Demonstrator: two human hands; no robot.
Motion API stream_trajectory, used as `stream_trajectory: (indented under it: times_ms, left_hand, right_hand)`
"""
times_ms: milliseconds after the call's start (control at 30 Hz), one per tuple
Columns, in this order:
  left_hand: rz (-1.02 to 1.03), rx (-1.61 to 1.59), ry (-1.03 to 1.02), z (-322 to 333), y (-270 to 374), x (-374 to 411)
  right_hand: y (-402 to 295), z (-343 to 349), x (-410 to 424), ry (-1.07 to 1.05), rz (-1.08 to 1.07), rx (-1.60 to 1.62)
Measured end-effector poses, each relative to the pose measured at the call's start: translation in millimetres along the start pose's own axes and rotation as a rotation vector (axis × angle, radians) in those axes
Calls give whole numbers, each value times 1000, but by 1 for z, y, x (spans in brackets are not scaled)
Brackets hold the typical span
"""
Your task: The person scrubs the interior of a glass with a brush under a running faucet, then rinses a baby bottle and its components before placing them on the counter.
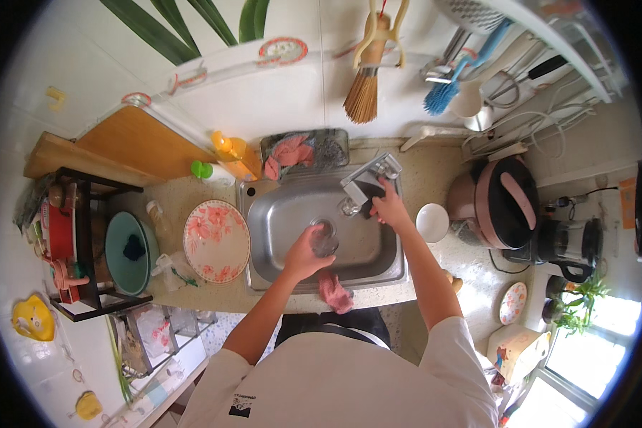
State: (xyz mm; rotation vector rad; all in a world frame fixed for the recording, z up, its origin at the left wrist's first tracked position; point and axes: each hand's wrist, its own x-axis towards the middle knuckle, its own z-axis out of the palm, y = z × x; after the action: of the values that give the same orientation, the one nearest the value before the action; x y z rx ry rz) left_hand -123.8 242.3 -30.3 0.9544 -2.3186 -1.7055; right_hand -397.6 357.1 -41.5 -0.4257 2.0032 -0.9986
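Observation:
A clear glass is in my left hand, held over the stainless steel sink with its round rim towards the back. My right hand has its fingers on a metal-framed holder with a dark middle. This holder sits at a slant over the sink's back right corner, and a clear glass-like piece shows at each end. What lies beneath my right fingers is hidden. A pink cloth hangs over the sink's front rim.
Left of the sink lie a flowered plate and a teal basin. Behind stand an orange bottle and a tray with a pink cloth. On the right are a white bowl and a rice cooker. A whisk brush hangs above.

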Motion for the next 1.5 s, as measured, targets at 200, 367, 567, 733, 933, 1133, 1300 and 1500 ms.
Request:
stream_trajectory:
  times_ms: [200, 367, 567, 733, 933, 1133, 1300, 1500]
  left_hand:
    - [-52, 33, 39, 26, 1, 40]
    - [-28, 80, 81, 31, 11, 61]
    - [-14, 70, 114, 30, 15, 70]
    - [-83, -22, 105, 28, 7, 69]
    - [-271, -543, 29, 36, -13, 72]
    - [-644, -1047, -82, 27, -16, 68]
    - [-732, -1292, -89, 26, -23, 71]
    - [-708, -1347, -100, 31, -25, 73]
  right_hand:
    - [-11, 34, 63, 166, 19, 6]
    - [-6, 36, 85, 157, 12, -185]
    - [27, 49, 65, 220, -185, -69]
    - [44, 90, 19, 31, -175, 534]
    - [56, 111, -7, -51, -4, 837]
    - [51, 119, -18, -39, 117, 743]
    - [52, 127, -19, -5, 152, 772]
    - [57, 131, -16, -28, 147, 770]
